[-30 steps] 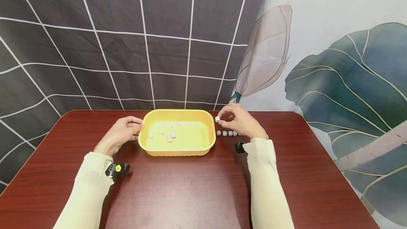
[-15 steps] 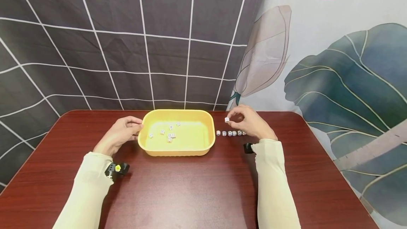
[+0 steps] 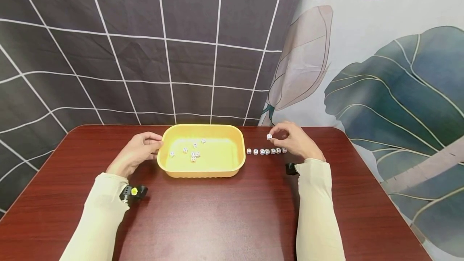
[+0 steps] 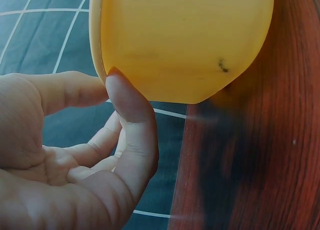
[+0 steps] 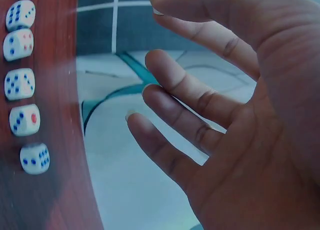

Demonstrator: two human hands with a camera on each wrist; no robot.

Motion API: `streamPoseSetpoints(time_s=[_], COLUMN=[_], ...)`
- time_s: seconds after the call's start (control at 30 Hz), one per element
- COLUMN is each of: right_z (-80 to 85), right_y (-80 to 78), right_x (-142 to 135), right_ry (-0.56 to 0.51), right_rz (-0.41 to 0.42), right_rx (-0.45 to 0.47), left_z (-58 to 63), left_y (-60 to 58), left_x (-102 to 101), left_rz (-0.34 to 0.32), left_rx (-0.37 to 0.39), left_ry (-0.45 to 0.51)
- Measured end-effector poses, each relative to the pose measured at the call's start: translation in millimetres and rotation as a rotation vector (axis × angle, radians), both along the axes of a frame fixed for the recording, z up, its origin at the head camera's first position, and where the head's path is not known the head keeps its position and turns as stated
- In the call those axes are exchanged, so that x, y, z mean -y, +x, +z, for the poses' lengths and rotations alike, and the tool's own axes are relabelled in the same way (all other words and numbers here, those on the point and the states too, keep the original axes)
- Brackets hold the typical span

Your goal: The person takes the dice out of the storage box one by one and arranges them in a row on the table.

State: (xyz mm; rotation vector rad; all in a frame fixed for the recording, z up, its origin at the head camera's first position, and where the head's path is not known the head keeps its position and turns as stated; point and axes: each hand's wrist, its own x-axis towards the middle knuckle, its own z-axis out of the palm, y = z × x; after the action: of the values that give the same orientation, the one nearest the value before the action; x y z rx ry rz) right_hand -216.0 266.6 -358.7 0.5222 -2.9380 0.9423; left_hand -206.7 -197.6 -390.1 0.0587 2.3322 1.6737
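Observation:
A yellow plastic tub (image 3: pixel 201 174) stands near the table's back edge, several white dice (image 3: pixel 193 159) scattered on its floor. My left hand (image 3: pixel 139 151) pinches its left end; the left wrist view shows thumb and forefinger meeting at the rim of the tub (image 4: pixel 185 44). Between thumb and forefinger, my right hand (image 3: pixel 296 140) holds one white die (image 3: pixel 269 136) above the table, right of the tub. Below that hand runs a row of several dice (image 3: pixel 267 151). In the right wrist view, the other fingers (image 5: pixel 170 112) are spread, and the held die is mostly hidden at the top.
The dark red wooden table (image 3: pixel 203 216) carries the tub and the dice row, which starts just off the tub's right wall. Behind the table hangs a grey gridded cloth (image 3: pixel 188 63), with a leaf-patterned cloth (image 3: pixel 391 88) to the right. Both wrists wear black straps.
My right hand has moved rightward along the row with the pinched die, uncovering more dice of the row. The left hand and the tub have stayed in place.

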Motion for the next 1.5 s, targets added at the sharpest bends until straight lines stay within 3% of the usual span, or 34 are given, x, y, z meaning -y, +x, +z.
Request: streamPoseSetpoints(time_s=[0.53, 1.17, 1.5], right_z=[-15.9, -40.2, -51.7], right_y=[7.1, 7.3, 1.0], right_x=[-42, -67, -70], right_ry=[-0.023, 0.023, 0.049], right_rz=[-0.146, -0.175, -0.17], right_rx=[0.069, 0.14, 0.084], left_z=[1.6, -0.1, -0.5], left_y=[-1.1, -3.1, -2.6], left_x=[-1, -1, -1], left_rz=[0.011, 0.013, 0.02], left_rx=[0.008, 0.01, 0.013], left_ry=[-0.019, -0.015, -0.021])
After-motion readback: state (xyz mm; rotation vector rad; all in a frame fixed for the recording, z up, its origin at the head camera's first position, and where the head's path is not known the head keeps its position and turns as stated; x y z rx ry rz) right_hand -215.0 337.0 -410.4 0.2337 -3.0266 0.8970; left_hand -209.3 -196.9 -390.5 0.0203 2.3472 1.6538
